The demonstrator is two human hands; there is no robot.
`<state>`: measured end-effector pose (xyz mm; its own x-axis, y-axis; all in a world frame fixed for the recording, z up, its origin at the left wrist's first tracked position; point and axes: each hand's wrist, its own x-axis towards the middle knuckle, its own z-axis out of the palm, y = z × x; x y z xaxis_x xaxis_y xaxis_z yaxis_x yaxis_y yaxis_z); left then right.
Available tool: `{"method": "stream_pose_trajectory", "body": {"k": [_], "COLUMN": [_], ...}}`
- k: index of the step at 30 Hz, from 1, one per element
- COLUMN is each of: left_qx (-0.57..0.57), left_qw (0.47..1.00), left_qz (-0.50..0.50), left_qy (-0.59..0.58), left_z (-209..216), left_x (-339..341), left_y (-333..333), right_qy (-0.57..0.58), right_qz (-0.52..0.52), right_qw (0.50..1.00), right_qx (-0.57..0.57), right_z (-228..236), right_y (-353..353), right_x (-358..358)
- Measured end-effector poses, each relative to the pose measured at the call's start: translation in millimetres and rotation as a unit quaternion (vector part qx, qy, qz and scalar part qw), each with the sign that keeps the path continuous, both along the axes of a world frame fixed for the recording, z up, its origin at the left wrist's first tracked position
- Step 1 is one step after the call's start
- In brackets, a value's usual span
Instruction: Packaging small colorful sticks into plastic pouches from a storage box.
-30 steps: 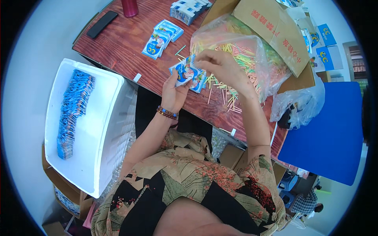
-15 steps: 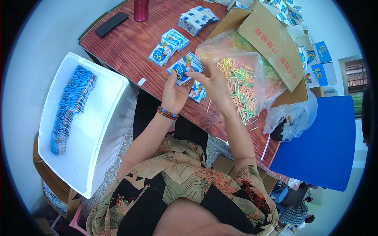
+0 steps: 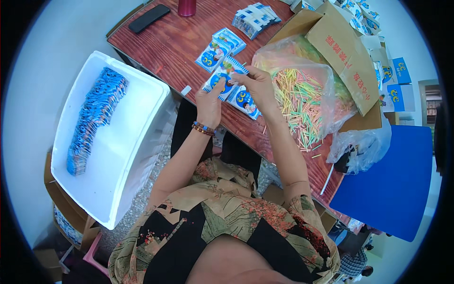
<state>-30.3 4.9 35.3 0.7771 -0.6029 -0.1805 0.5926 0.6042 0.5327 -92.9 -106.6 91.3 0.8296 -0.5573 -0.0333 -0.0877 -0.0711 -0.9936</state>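
A small blue-and-white packet (image 3: 229,64) is held between both hands over the table's near edge. My left hand (image 3: 209,102) is closed on its lower left side, with the thumb on its front. My right hand (image 3: 259,89) pinches at its right edge; whether a small stick is also between those fingers cannot be made out. Just below lies another packet (image 3: 245,101) on the table, partly covered by the held one. Beyond the hands, more packets (image 3: 211,55) lie in a small overlapping pile. To the right, pastel sticks (image 3: 302,102) spill from a clear plastic bag (image 3: 326,78).
An open cardboard box (image 3: 344,61) stands behind the sticks on the red wooden table (image 3: 165,52). At left is a white foam box (image 3: 135,137) holding rows of packets (image 3: 97,113). A phone (image 3: 149,18), a dark red bottle (image 3: 187,6) and a packet stack (image 3: 255,20) sit farther back.
The whole view has shifted, so the table and boxes appear farther right. My left thumb now lies across the packet's front, and my right hand stays at its right edge.
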Motion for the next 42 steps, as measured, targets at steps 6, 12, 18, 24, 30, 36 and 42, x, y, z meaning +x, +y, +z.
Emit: {"method": "stream_pose_trajectory", "body": {"k": [6, 12, 18, 24, 30, 36, 42], "left_qx": [0.174, 0.464, 0.483, 0.491, 0.519, 0.515, 0.536], "left_qw": [0.954, 0.649, 0.605, 0.591, 0.565, 0.498, 0.475], "left_qz": [0.170, 0.135, 0.152, -0.021, -0.012, 0.046, 0.053], "left_qy": [-0.176, -0.588, -0.614, -0.639, -0.641, -0.696, -0.696], "left_z": [-25, -46, -44, -30, -41, -36, -31], "left_x": [41, 61, 49, 4, 4, 2, -3], "left_y": [5, 1, -5, -15, -22, -22, -16], "right_qy": [-0.008, 0.062, 0.099, 0.224, 0.253, 0.213, 0.129], "right_qz": [-0.032, -0.130, -0.107, -0.024, -0.045, -0.061, -0.060], "right_qw": [0.997, 0.955, 0.948, 0.922, 0.885, 0.918, 0.858], "right_qx": [-0.072, -0.261, -0.283, -0.315, -0.388, -0.328, -0.494], "right_z": [-32, -51, -46, -33, -40, -51, -49], "right_y": [-24, -37, -81, -45, -40, -58, -46], "right_x": [61, 88, -8, -82, -83, -82, -76]}}
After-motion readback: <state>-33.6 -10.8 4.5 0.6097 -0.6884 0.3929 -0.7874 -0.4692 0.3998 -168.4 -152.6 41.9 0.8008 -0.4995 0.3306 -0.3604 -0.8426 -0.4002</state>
